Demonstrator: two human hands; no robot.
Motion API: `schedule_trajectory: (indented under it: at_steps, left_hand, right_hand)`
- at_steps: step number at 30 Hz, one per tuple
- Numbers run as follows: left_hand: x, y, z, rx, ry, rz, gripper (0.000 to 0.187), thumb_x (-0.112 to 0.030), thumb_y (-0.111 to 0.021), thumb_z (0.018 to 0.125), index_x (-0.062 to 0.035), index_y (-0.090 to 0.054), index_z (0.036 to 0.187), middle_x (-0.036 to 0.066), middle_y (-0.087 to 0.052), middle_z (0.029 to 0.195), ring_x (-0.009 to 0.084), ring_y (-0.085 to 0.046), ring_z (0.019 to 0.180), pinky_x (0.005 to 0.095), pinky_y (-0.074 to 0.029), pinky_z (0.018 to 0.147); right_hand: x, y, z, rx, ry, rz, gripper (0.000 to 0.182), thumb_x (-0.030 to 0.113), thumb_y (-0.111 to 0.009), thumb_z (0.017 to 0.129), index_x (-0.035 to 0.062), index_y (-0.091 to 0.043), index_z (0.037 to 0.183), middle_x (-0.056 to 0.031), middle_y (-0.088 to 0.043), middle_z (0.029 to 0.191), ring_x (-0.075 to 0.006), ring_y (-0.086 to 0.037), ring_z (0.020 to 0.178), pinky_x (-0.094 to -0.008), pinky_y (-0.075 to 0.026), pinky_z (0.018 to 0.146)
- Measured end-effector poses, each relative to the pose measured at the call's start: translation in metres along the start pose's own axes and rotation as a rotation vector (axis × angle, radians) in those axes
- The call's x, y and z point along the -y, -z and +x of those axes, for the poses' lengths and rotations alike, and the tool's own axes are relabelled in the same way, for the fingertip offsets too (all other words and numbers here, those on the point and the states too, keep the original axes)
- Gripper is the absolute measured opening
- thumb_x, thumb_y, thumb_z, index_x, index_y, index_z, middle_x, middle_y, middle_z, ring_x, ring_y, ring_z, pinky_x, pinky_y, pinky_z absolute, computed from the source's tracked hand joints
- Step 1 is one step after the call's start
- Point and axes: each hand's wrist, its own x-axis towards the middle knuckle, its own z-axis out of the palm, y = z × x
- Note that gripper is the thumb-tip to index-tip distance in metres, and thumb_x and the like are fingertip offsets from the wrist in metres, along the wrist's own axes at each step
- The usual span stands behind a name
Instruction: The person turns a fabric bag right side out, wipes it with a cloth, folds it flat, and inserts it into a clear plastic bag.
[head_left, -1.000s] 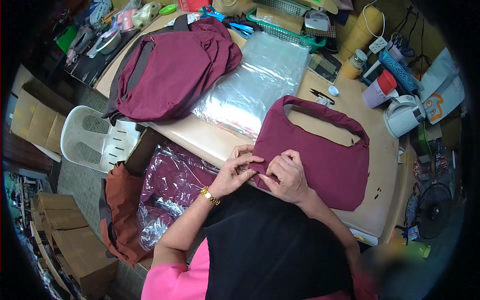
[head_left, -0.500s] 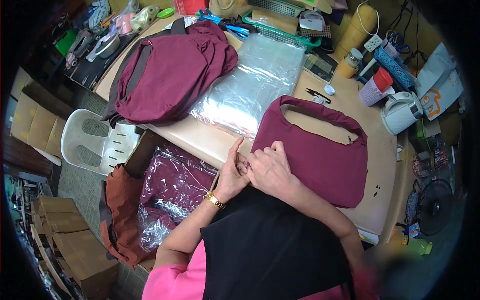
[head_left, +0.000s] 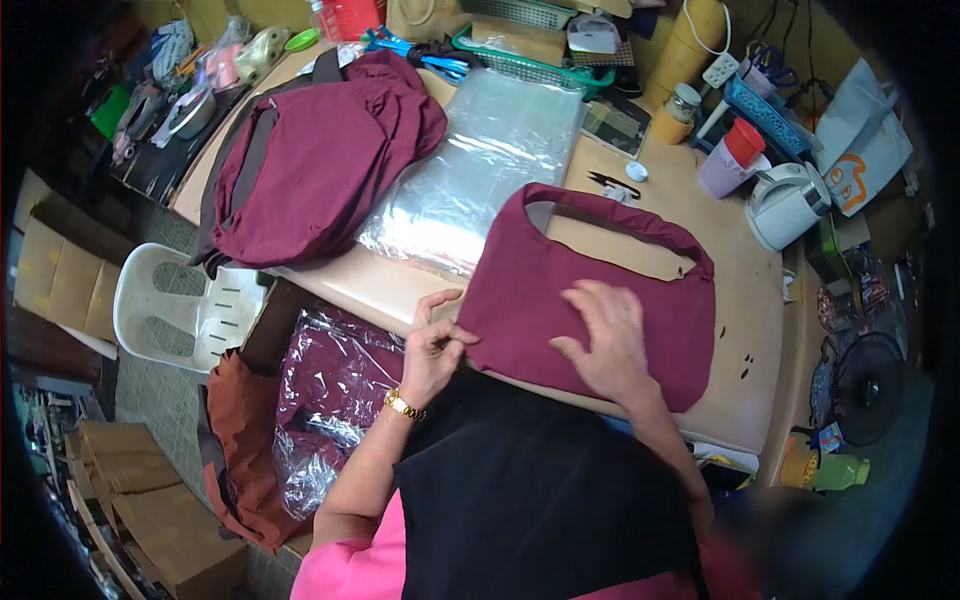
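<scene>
A maroon shoulder bag (head_left: 640,340) lies flat on the table in front of me, its strap looped toward the far side. My left hand (head_left: 434,352) pinches the bag's near left corner between thumb and fingertips. Over the middle of the bag is my right hand (head_left: 608,338), fingers spread and holding nothing. A stack of clear plastic bags (head_left: 490,150) lies beyond the left hand, its near edge next to the bag. Farther left, a pile of maroon bags (head_left: 310,170) with dark grey parts rests on the table.
Thread snips (head_left: 612,185) and a small white round item (head_left: 637,172) lie behind the strap. At the right stand a white kettle (head_left: 788,207) and a cup (head_left: 728,165). Plastic-wrapped maroon goods (head_left: 335,385) sit below the table edge, near a white chair (head_left: 190,310).
My right hand has left the bag's near left corner, moved right and spread its fingers. My left hand now pinches that corner. The view has shifted slightly.
</scene>
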Motion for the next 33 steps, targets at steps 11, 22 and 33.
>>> schedule_trajectory:
  at_steps: [11,22,33]
  left_hand:
    - [-0.119,-0.020,0.045,0.268,-0.227,0.704,0.049,-0.023,-0.066,0.093,-0.0098,-0.055,0.139,0.019,-0.039,0.155,0.0406,-0.033,0.146,0.0563,-0.024,0.119]
    - [-0.095,-0.117,0.052,0.664,-0.272,0.967,0.072,-0.049,-0.055,0.098,-0.0160,-0.034,0.158,0.017,-0.017,0.167,0.0400,-0.012,0.154,0.0650,-0.007,0.120]
    - [-0.057,-0.148,0.051,0.760,-0.344,0.986,0.078,-0.065,-0.050,0.094,-0.0225,-0.035,0.158,0.016,-0.021,0.166,0.0416,-0.014,0.153,0.0700,-0.006,0.117]
  right_hand:
    - [-0.078,-0.001,-0.093,0.100,-0.630,-0.338,0.065,0.048,-0.055,0.098,0.0162,-0.040,0.153,-0.0190,-0.028,0.163,-0.0411,-0.021,0.151,-0.0671,-0.012,0.118]
    - [-0.091,0.086,-0.179,-0.068,-0.531,0.152,0.035,-0.002,-0.067,0.067,0.0093,-0.068,0.100,-0.0111,-0.058,0.120,-0.0331,-0.054,0.119,-0.0430,-0.043,0.102]
    - [-0.146,0.046,-0.194,-0.302,-0.127,-0.147,0.022,0.004,-0.071,0.071,0.0066,-0.067,0.093,-0.0073,-0.062,0.090,-0.0319,-0.061,0.087,-0.0457,-0.047,0.081]
